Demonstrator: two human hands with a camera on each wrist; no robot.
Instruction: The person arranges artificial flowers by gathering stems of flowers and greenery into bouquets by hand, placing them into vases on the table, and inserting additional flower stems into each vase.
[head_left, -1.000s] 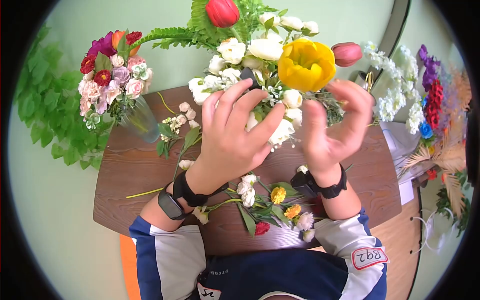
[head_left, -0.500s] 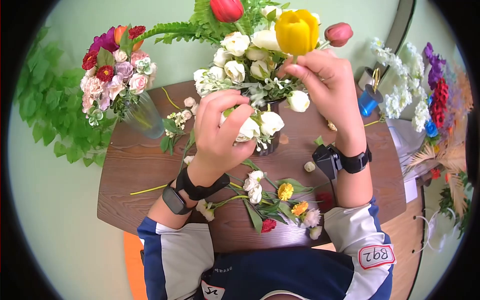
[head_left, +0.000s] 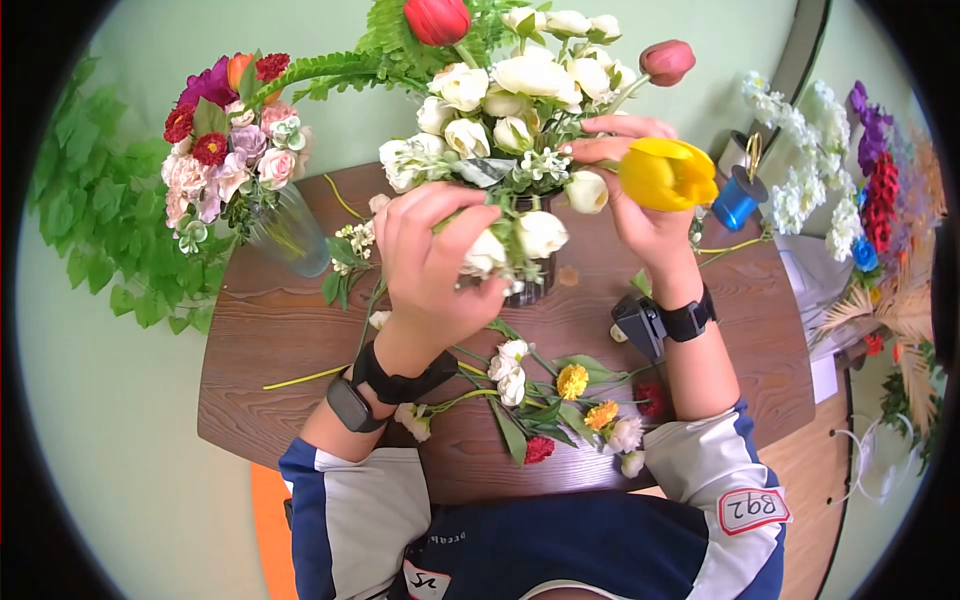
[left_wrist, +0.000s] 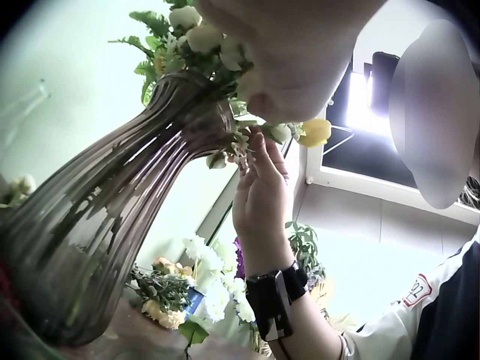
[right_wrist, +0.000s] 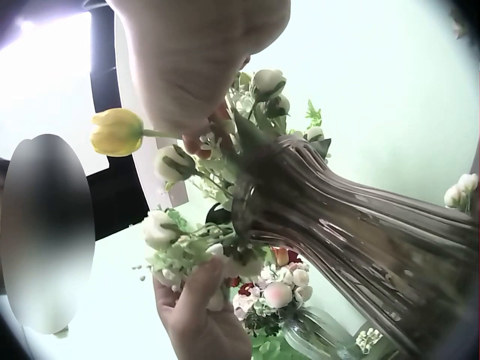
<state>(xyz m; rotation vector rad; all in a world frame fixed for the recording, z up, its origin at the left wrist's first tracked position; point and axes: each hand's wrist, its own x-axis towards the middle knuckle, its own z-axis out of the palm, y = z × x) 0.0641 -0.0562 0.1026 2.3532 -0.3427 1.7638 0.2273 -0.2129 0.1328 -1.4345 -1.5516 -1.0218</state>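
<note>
In the head view my left hand (head_left: 437,265) curls round a bunch of white flowers (head_left: 541,234) at the near left of the vase mouth. The right wrist view shows its thumb against their leaves. My right hand (head_left: 640,190) reaches in from the right, fingertips among the blooms. It pinches the stem of a yellow tulip (head_left: 668,174), whose head tips over the hand toward the right. A ribbed, smoky glass vase (left_wrist: 142,202) holds the white arrangement (head_left: 530,80), with a red tulip (head_left: 437,20) and a pink tulip (head_left: 667,62) above.
Loose white, yellow and red stems (head_left: 510,380) lie on the brown table (head_left: 290,420) before me. A clear vase of pink flowers (head_left: 285,235) stands left. At right are a blue spool (head_left: 740,200) and hanging white blossoms (head_left: 800,170).
The yellow tulip has swung from upright to tilted toward the right and lower. My right hand has moved down and inward among the flowers. My left hand came lower to the white flowers.
</note>
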